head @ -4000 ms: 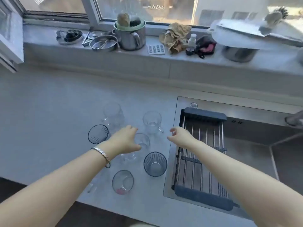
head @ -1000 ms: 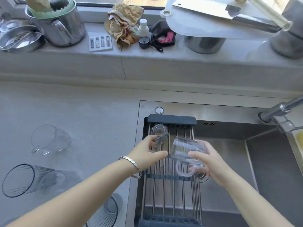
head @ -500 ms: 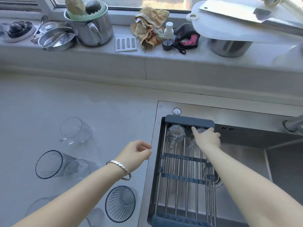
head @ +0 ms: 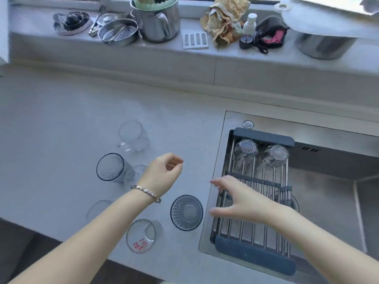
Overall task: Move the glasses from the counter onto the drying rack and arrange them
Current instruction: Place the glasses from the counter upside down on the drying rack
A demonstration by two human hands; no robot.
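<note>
Two clear mugs stand upside down at the far end of the drying rack [head: 254, 254]: one on the left [head: 245, 149], one on the right [head: 275, 155]. Several glasses remain on the counter: a handled mug [head: 133, 136], a ribbed dark-rimmed glass [head: 111, 168], a ribbed glass seen from above [head: 186, 212], a glass with red print [head: 141, 235], and a faint one [head: 97, 210] partly hidden by my left arm. My left hand [head: 163, 173] hovers empty over the counter, fingers loosely curled. My right hand [head: 240, 199] is spread open above the rack's left edge, next to the ribbed glass.
The rack spans a steel sink [head: 328, 197]. The windowsill holds a steel pot [head: 156, 19], a metal bowl [head: 118, 33], cloths [head: 224, 19], a small bottle [head: 249, 23] and a white board over a pot [head: 326, 46]. The counter's front edge runs under my forearms.
My right hand set the second mug upside down on the rack, let go and drew back toward the counter. My left hand stayed empty over the counter glasses.
</note>
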